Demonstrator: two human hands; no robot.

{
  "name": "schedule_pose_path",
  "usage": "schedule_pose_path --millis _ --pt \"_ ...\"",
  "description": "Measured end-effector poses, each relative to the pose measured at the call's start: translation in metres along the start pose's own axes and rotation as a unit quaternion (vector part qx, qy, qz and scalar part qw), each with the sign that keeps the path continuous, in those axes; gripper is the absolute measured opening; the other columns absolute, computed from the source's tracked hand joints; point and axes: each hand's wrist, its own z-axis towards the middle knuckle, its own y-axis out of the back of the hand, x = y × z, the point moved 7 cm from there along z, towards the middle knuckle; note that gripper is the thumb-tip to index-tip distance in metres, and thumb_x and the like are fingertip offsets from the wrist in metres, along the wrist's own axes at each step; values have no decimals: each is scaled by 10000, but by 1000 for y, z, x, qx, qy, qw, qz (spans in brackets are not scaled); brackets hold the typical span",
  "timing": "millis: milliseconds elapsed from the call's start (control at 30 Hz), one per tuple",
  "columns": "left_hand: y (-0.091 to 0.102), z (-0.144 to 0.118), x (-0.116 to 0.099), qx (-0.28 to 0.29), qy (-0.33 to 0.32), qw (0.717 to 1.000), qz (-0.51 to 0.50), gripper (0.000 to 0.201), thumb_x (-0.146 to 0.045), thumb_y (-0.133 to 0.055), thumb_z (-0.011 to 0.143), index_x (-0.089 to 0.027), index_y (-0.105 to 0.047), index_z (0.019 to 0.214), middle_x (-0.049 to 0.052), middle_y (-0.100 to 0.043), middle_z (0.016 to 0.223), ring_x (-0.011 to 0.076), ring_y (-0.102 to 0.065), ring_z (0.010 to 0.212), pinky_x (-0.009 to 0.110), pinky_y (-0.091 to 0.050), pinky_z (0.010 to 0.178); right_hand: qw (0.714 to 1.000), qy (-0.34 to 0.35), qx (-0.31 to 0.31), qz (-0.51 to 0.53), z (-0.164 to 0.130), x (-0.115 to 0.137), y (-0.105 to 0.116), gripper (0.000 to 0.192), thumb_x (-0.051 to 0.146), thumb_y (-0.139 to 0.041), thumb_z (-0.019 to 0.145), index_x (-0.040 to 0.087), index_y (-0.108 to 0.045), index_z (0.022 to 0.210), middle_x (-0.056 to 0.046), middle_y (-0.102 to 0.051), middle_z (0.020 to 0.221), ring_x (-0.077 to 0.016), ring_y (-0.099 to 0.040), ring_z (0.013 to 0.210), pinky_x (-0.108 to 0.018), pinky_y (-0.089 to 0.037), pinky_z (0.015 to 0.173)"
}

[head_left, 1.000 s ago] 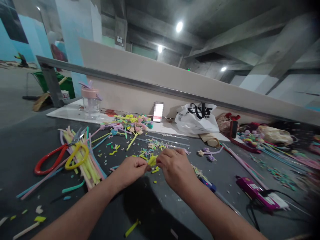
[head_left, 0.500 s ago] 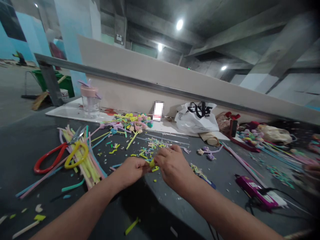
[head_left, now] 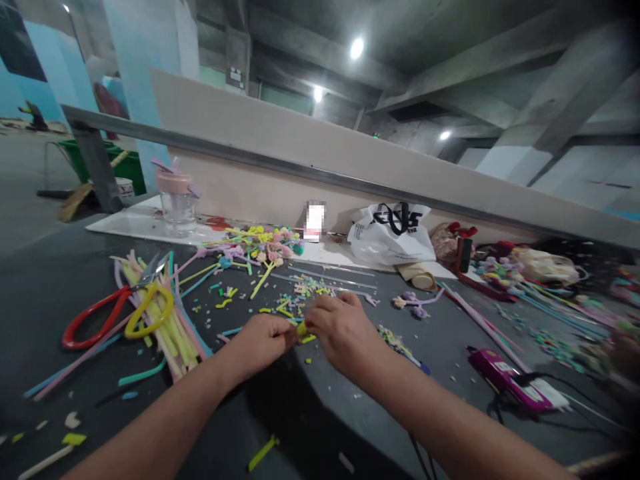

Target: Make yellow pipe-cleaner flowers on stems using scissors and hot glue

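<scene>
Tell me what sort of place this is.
Probably a craft workbench in a bare concrete workshop. Both hands, left hand and right hand, pinch a small yellow piece; scissors, a heap of coloured sticks and a purple glue gun lie around.

No text can be read with certainty. The white plastic bag, beyond and to the right of the hands, bears bold black lettering, but its folds break it up. A small label on the far pillar and the pixelated object are illegible.
</scene>
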Motion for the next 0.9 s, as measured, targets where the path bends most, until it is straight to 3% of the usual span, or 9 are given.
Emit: schedule_pose_path --millis 67,133,267,367,467,700,900 --pt "2 0 -2 -7 -8 1000 0 241 -229 -404 710 -177 -348 481 -55 -270 522 97 -292 538 217 -200 498 993 -71 -59 74 -4 -17 5 95 115 -517 757 196 -567 754 -11 -592 775 -154 -521 745 -295 -300 693" --pt "3 0 -3 -6 -12 1000 0 256 -240 -400 725 -178 -338 485 -53 -272 526 97 -296 539 216 -203 498 966 -160 -122 161 -14 -39 8 36 162 -535 741 193 -529 723 8 -546 688 -136 -485 644 -257 -320 605" --pt "2 -1 -3 -4 -9 1000 -3 274 -280 -406 747 -178 -359 497 -50 -303 534 99 -312 544 215 -212 501 864 -295 -166 372 -37 -71 -6 185 339 -532 751 203 -443 661 53 -423 548 -111 -387 519 -227 -302 500" --pt "2 -3 -4 -4 -6 1000 -7 291 -298 -412 749 -179 -359 488 -51 -283 523 99 -296 535 218 -206 495 810 -332 -169 453 -46 -75 -14 236 387 -535 745 205 -419 650 59 -408 540 -105 -371 520 -226 -299 505" --pt "2 -4 -3 1 -4 1000 -17 300 -320 -415 757 -178 -373 496 -50 -286 536 100 -295 541 219 -208 497 806 -319 -180 465 -45 -68 -15 202 354 -567 714 207 -428 701 53 -434 610 -107 -401 564 -228 -318 533" --pt "0 -4 -1 13 -2 1000 -26 291 -325 -414 771 -179 -371 523 -52 -284 555 98 -281 544 224 -208 498 847 -303 -129 418 -27 -49 -30 249 310 -612 638 213 -421 764 61 -431 613 -107 -400 545 -227 -323 502" --pt "0 -4 -3 17 -1 998 -52 327 -354 -436 768 -165 -415 502 -54 -285 536 95 -279 536 227 -206 501 858 -299 -133 395 -20 -52 -30 224 298 -588 654 208 -419 771 73 -396 579 -106 -388 519 -223 -318 484"
